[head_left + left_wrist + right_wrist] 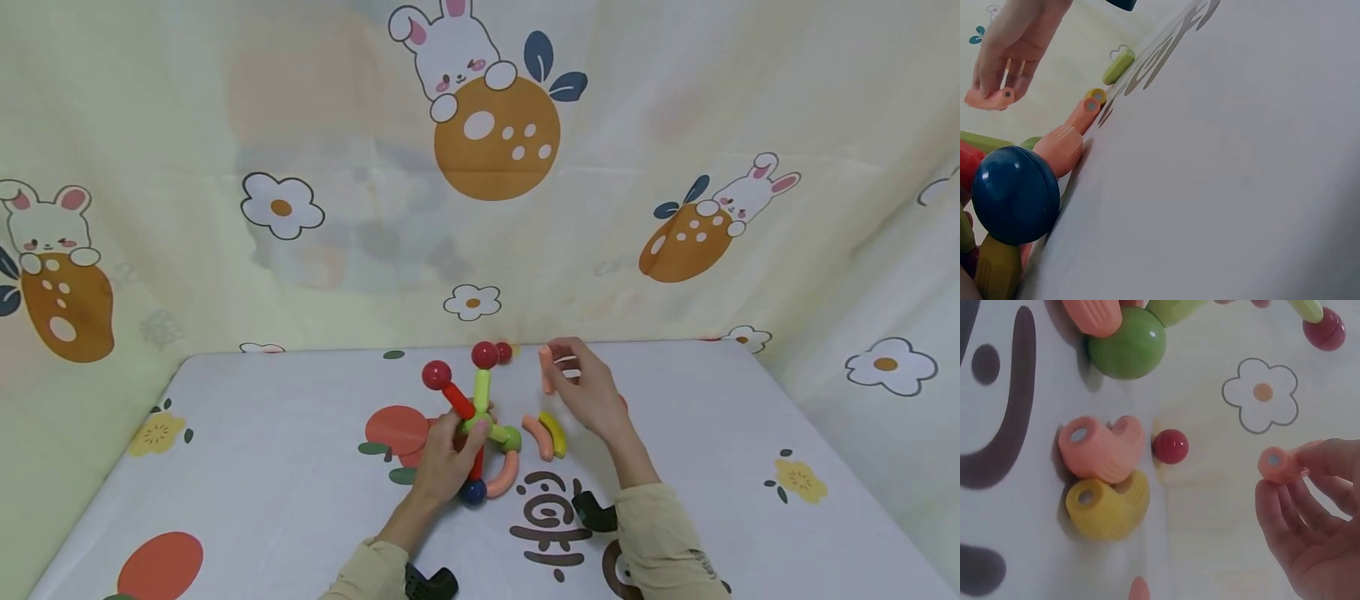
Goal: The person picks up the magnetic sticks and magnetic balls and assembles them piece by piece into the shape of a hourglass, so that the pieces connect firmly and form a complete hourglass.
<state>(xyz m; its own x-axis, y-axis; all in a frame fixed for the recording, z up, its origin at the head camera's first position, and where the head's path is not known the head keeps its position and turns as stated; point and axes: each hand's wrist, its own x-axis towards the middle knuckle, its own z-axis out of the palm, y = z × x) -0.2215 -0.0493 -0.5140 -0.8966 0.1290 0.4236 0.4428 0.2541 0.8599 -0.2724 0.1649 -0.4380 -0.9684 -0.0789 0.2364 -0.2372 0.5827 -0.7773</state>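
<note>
My left hand (444,462) grips a magnetic ball-and-rod structure by its middle, around a green ball (478,423). A red rod (457,401) and a light green rod (482,390) rise from it, each topped by a red ball. Low on the structure are a blue ball (473,492), a second green ball (512,438) and a curved pink rod (504,475). Between thumb and fingertips my right hand (591,390) pinches another curved pink rod (1275,465), raised to the right of the structure. Its magnet end faces the right wrist camera.
Right of the structure, a loose curved pink rod (537,437) lies against a curved yellow rod (555,435). A loose red ball (1170,446) sits near the table's back edge. The left wrist view shows a green rod (1119,67). A printed curtain (360,250) hangs behind.
</note>
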